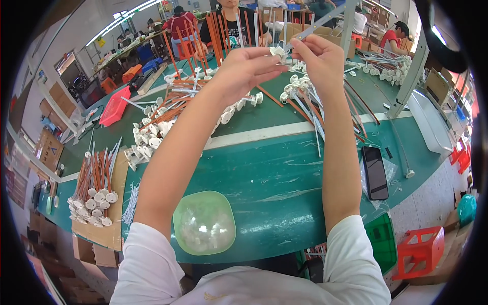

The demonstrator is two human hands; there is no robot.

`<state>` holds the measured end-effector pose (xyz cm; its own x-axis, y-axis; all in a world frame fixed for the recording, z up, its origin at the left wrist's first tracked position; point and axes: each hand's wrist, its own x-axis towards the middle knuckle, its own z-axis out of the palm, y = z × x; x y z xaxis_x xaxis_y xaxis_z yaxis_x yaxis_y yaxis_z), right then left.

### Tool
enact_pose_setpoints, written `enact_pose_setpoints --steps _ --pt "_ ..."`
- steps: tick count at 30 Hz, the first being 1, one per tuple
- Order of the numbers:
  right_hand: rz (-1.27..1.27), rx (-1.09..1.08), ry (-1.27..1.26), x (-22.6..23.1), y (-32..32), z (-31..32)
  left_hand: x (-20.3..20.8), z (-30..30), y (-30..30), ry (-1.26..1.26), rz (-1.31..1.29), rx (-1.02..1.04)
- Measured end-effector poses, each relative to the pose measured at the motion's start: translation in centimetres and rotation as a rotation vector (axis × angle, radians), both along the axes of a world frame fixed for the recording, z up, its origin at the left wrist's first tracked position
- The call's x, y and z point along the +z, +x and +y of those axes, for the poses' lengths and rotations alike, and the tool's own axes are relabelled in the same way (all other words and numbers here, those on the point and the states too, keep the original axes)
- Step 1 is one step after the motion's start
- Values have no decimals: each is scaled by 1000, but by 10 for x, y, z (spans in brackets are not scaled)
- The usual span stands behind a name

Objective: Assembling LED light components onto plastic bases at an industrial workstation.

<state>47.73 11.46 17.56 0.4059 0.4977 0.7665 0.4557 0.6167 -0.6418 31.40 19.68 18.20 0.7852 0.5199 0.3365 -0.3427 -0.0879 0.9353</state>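
Both my hands are raised in front of me above the far part of the green table [274, 168]. My left hand [244, 73] has thumb and forefinger against a small white plastic fitting [278, 52], its other fingers stretched out beside it. Thumb and forefinger of my right hand [321, 60] pinch the lower end of a flat silver strip [325, 19], which slants up to the right. The strip meets the white fitting between the hands; how they join is too small to tell.
White-based orange and silver rods [152, 133] lie piled beyond my left arm; another bundle [94, 203] rests on cardboard. Nearby are a green bowl [205, 223] of small clear pieces, a phone [375, 173] and a red tray [115, 105]. A person [229, 25] sits opposite, behind upright rods.
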Motion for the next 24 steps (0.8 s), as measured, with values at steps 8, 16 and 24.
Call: enact_pose_setpoints --steps 8,16,24 --pt "132 238 -84 -1 3 -5 -9 -6 -4 -58 -87 -8" --pt "113 302 -39 2 -5 -7 -1 -7 -15 68 -110 -5" --pt "78 299 -47 3 -12 -5 -2 -4 -17 113 -89 17"
